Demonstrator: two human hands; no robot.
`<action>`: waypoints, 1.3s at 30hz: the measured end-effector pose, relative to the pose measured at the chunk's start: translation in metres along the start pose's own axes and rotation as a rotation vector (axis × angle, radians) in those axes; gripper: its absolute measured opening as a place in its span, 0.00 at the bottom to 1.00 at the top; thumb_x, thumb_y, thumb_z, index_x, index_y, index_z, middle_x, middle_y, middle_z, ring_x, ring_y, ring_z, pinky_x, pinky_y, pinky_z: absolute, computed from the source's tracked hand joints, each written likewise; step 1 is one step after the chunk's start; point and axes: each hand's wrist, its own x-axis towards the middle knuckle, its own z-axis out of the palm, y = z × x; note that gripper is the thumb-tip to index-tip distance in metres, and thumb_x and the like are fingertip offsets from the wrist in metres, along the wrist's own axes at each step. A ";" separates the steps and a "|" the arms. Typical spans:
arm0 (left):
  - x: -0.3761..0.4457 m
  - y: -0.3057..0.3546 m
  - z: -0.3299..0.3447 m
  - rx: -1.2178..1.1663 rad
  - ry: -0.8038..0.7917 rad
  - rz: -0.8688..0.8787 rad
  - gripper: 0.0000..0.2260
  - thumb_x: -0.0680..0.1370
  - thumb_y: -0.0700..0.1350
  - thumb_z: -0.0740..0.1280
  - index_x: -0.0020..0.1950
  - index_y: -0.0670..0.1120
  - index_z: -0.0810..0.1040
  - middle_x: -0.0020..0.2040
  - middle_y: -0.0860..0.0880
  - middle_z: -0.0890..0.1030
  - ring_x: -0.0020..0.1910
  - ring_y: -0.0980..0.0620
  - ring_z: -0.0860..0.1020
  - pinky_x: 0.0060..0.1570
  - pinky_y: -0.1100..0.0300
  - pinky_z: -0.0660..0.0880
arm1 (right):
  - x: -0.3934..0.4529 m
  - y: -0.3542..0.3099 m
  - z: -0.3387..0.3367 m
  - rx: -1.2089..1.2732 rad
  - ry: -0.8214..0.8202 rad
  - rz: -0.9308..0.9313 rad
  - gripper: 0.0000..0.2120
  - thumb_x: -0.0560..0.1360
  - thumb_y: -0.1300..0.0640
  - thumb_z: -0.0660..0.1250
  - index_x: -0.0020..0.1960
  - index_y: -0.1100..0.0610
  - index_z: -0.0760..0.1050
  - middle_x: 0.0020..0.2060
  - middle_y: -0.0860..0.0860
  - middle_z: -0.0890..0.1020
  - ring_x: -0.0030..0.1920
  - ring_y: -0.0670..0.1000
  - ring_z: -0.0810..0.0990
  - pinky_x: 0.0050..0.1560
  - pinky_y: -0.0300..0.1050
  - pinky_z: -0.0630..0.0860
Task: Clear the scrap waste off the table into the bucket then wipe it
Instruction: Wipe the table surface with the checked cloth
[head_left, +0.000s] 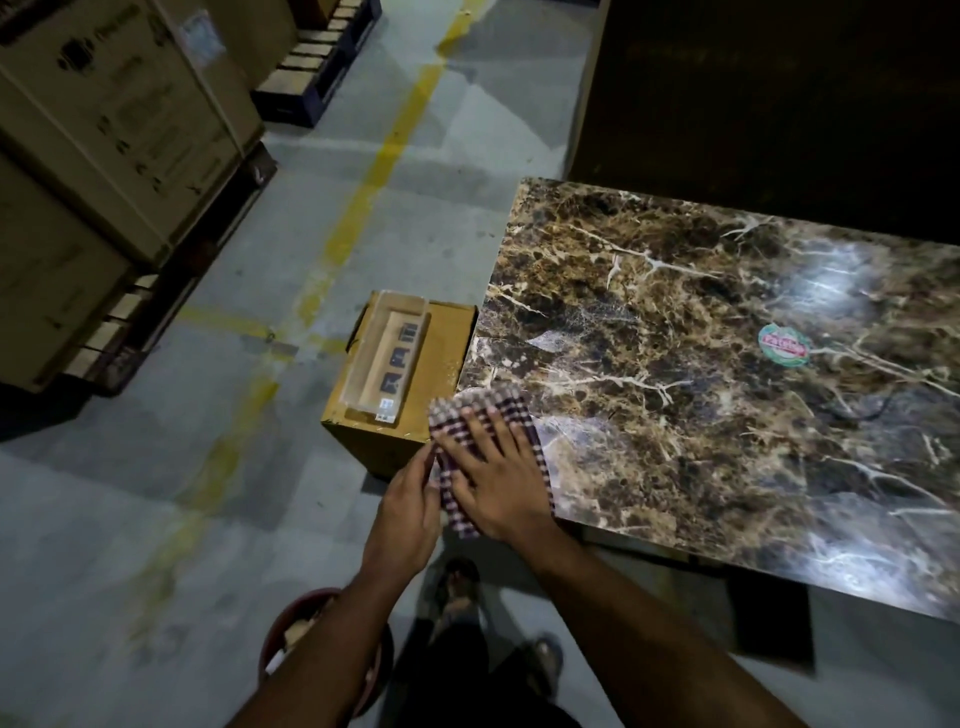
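Observation:
A checked purple-and-white cloth lies folded at the near left corner of the brown marble-patterned table. My right hand presses flat on the cloth with its fingers spread. My left hand is at the table's edge, holding the cloth's left side where it hangs over. A red bucket stands on the floor at the lower left, partly hidden by my left arm, with pale scraps inside. No scrap shows on the tabletop.
A cardboard box with a clear plastic tray on top stands against the table's left end. Large cartons on pallets fill the left side. A round sticker is on the table. My sandalled feet are below.

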 end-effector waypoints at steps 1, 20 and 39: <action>0.000 -0.001 0.000 -0.011 -0.005 -0.007 0.21 0.85 0.45 0.57 0.78 0.53 0.63 0.73 0.50 0.73 0.69 0.50 0.73 0.67 0.52 0.72 | -0.014 0.009 0.001 0.003 -0.005 0.039 0.28 0.82 0.40 0.47 0.81 0.37 0.46 0.83 0.51 0.46 0.81 0.57 0.39 0.80 0.58 0.41; 0.086 0.023 0.027 0.472 -0.108 0.297 0.26 0.72 0.34 0.70 0.70 0.43 0.74 0.72 0.42 0.73 0.72 0.41 0.69 0.70 0.45 0.69 | -0.004 0.077 -0.018 0.052 0.120 0.509 0.29 0.81 0.40 0.47 0.81 0.37 0.45 0.83 0.52 0.48 0.82 0.59 0.41 0.79 0.61 0.46; 0.198 0.081 0.080 0.586 -0.120 0.263 0.26 0.84 0.53 0.47 0.82 0.49 0.55 0.83 0.49 0.54 0.81 0.49 0.52 0.78 0.50 0.51 | 0.054 0.132 -0.044 0.053 0.123 0.331 0.29 0.81 0.43 0.50 0.81 0.37 0.50 0.83 0.49 0.48 0.82 0.56 0.42 0.80 0.57 0.45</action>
